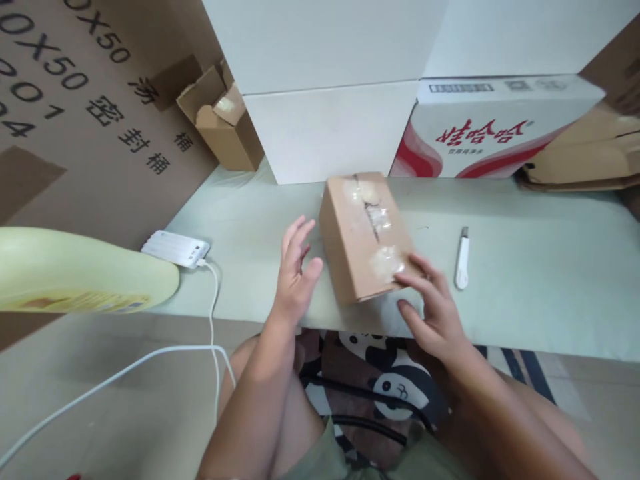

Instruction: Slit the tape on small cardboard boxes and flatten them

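A closed brown cardboard box [350, 240] with clear tape along its top sits on the pale green table [240, 267], turned at a slight angle. My right hand [430, 307] is at its near right corner, fingers spread, with fingertips on or just over the taped top. To the left of the box is my left hand [297, 273], fingers apart, holding nothing and not touching the cardboard. A white utility knife [463, 259] lies to the right of the box, its blade end pointing away from me.
White cartons [330, 133] stand stacked behind the box, beside a red-and-white carton [480, 127]. A small open box [235, 143] is at back left. A white power bank [177, 249] with a cable and a yellow-green bottle [90, 267] are at left.
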Available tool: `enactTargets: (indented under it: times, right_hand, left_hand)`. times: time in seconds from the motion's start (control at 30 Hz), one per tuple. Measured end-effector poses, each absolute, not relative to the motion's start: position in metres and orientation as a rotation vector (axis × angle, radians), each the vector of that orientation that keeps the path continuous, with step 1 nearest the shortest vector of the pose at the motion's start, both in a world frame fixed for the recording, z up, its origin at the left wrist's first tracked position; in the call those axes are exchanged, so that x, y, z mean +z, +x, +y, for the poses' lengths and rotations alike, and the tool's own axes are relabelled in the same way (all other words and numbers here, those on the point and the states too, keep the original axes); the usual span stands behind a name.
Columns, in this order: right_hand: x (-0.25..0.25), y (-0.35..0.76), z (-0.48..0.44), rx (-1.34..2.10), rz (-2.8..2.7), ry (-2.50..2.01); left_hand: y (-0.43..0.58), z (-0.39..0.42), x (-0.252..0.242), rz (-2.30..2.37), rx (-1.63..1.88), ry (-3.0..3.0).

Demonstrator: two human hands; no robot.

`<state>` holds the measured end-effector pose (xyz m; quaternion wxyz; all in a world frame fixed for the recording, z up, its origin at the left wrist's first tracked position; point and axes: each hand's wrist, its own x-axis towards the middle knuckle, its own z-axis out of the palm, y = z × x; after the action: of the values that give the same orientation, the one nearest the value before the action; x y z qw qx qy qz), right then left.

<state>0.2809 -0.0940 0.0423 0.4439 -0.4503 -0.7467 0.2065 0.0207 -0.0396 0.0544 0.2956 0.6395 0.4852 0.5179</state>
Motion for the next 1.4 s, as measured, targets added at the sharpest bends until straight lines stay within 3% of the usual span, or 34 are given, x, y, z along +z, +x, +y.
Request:
enactTargets:
  times: [0.17, 0.3, 0.37, 0.47, 0.57, 0.87, 1.27, 1.4]
  right_hand:
    - [0.057, 0.29, -0.087, 0.535, -1.909, -1.084]
    - [0.048, 0.337, -0.065, 0.247, -1.532, -1.888]
    - [0.039, 0.36, -0.054, 0.264, -1.524, -2.239]
    - [0.026, 0.379, -0.047, 0.318, -1.68, -2.401]
    - [0.023, 0.381, -0.047, 0.294, -1.656, -2.364]
    - [0.036, 0.35, -0.047, 0.741, -1.254, -1.713]
    - [0.053, 0.327, -0.056, 0.808, -1.064, -1.365]
    - [0.08, 0.314, -0.06, 0.638, -1.023, -1.17]
  left_hand:
    - [0.024, -0.038, 0.064, 1.162, 1.237, 2.181]
    - [0.03, -0.037, 0.063, 1.17, 1.264, 2.178]
    - [0.031, -0.038, 0.062, 1.176, 1.26, 2.166]
    - [0.031, -0.04, 0.063, 1.197, 1.247, 2.168]
    - [0.032, -0.04, 0.063, 1.178, 1.264, 2.175]
    - [0.03, -0.047, 0.07, 1.248, 1.227, 2.261]
    - [0.037, -0.061, 0.089, 1.044, 0.955, 2.42]
    - [0.042, -0.064, 0.085, 0.996, 0.968, 2.469]
